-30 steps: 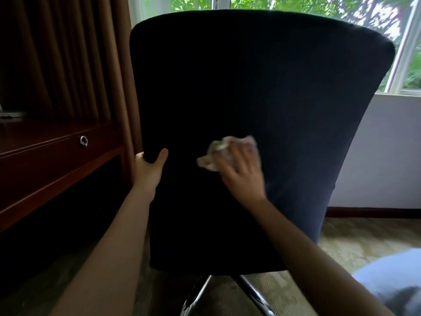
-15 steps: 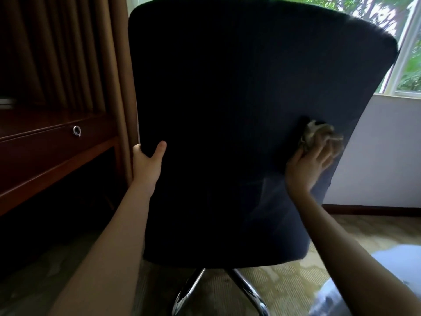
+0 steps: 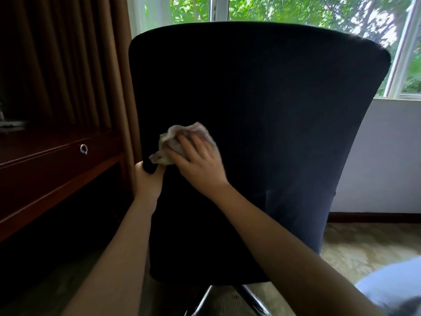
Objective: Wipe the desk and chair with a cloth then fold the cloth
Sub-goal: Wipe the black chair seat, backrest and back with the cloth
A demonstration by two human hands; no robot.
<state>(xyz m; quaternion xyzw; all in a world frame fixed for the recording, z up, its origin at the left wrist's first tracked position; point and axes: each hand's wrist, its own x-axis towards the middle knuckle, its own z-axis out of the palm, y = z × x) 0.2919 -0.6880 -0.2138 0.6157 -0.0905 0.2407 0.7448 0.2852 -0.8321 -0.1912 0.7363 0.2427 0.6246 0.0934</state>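
Observation:
A dark blue office chair stands with its backrest towards me and fills the middle of the view. My right hand presses a crumpled pale cloth against the left part of the backrest, fingers spread over the cloth. My left hand grips the backrest's left edge just below the cloth, its fingers hidden behind the edge. The dark wooden desk stands at the left, with a drawer and a small metal ring pull.
Brown curtains hang behind the desk. A window with green trees lies beyond the chair, above a pale wall. The chair's chrome legs spread over patterned carpet. A pale blue garment shows at the bottom right.
My right hand has swept the cloth from the backrest's right edge across to its left side, close above my left hand. The view has tilted upward a little.

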